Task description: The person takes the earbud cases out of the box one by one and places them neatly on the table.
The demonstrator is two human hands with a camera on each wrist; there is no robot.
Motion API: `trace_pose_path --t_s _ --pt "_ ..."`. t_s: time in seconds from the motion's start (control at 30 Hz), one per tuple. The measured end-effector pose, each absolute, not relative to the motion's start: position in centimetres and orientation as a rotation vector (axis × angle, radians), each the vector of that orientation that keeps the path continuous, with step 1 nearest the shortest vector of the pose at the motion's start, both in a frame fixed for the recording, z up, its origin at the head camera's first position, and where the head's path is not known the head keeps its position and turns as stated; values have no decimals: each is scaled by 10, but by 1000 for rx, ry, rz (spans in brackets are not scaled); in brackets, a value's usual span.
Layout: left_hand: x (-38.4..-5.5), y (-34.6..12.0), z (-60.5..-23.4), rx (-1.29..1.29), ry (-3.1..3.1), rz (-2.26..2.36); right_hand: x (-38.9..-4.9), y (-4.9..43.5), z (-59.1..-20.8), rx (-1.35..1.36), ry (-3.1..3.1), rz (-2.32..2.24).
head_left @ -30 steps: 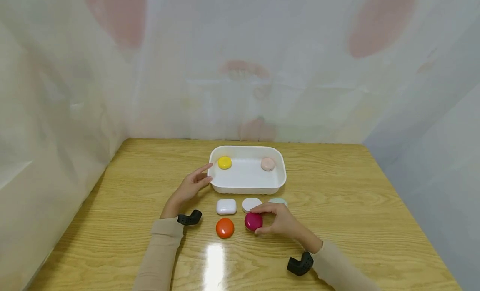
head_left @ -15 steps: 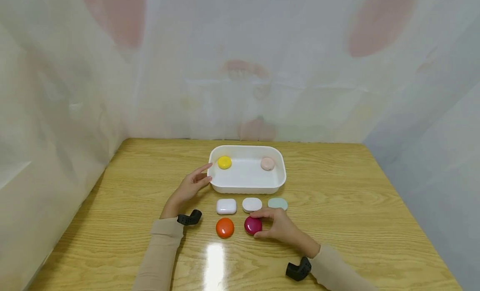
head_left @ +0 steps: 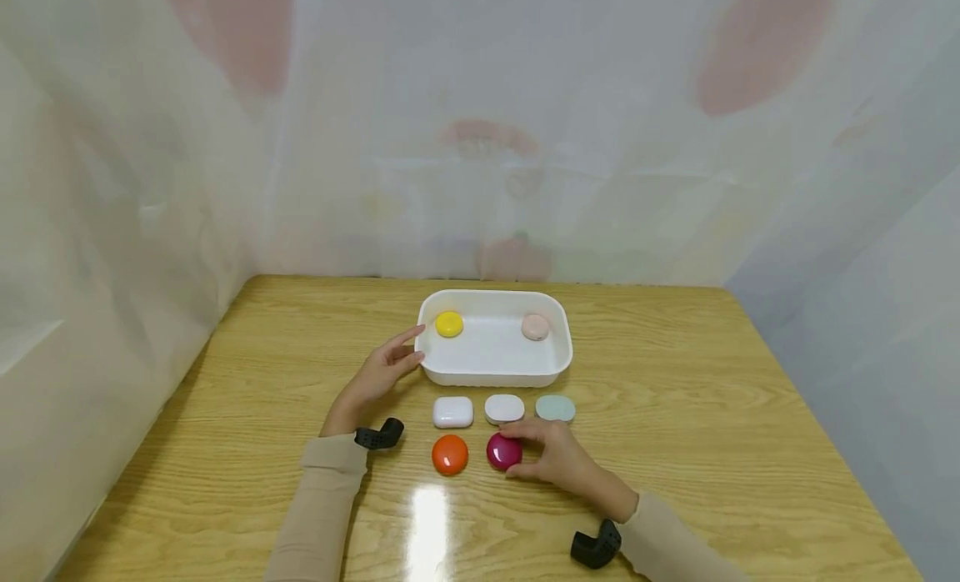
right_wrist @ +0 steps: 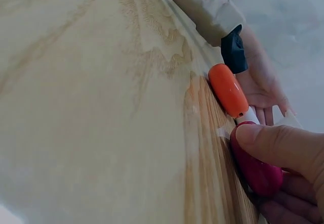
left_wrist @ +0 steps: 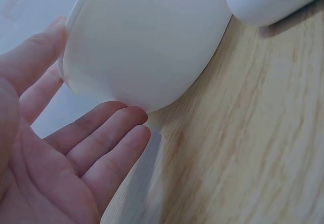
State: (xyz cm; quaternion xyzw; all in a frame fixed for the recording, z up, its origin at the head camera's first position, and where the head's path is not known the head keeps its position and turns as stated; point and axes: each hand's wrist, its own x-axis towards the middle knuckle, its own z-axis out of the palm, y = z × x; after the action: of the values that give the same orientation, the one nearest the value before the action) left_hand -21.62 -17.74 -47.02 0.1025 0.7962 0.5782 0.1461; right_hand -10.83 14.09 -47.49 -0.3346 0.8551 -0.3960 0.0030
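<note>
My right hand [head_left: 562, 455] pinches a glossy magenta round earbud case [head_left: 504, 452] between thumb and fingers, low over the table. In the right wrist view the thumb lies across the top of the magenta case [right_wrist: 258, 166], and the orange round case [right_wrist: 228, 90] sits just beyond it. My left hand [head_left: 377, 377] touches the left end of a white rectangular bin [head_left: 495, 380] with extended fingers. The left wrist view shows fingertips at the bin's rim and against its outer wall [left_wrist: 147, 47]. Inside the bin lie a yellow round case [head_left: 449, 324] and a pale pink one [head_left: 535, 327].
In front of the bin, a white rounded-rectangle case [head_left: 453, 412], a white oval case [head_left: 504, 408] and a pale green oval case [head_left: 555, 408] form a row. The orange case [head_left: 450, 454] is nearer the person. Pale sheeting [head_left: 480, 190] hangs behind the wooden table [head_left: 697, 398].
My right hand has moved slightly toward the person and left with the magenta case, uncovering the pale green case. The left hand and the bin have stayed put.
</note>
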Motion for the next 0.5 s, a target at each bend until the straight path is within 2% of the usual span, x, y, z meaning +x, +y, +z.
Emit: trace_pose_path --t_s 0.3,0.5 --pt "-217 -178 -471 302 2295 1658 -105 143 -468 -1034 2685 -1283" --pt "-216 -178 -471 305 2295 1660 -113 144 -456 -1180 2689 -1379"
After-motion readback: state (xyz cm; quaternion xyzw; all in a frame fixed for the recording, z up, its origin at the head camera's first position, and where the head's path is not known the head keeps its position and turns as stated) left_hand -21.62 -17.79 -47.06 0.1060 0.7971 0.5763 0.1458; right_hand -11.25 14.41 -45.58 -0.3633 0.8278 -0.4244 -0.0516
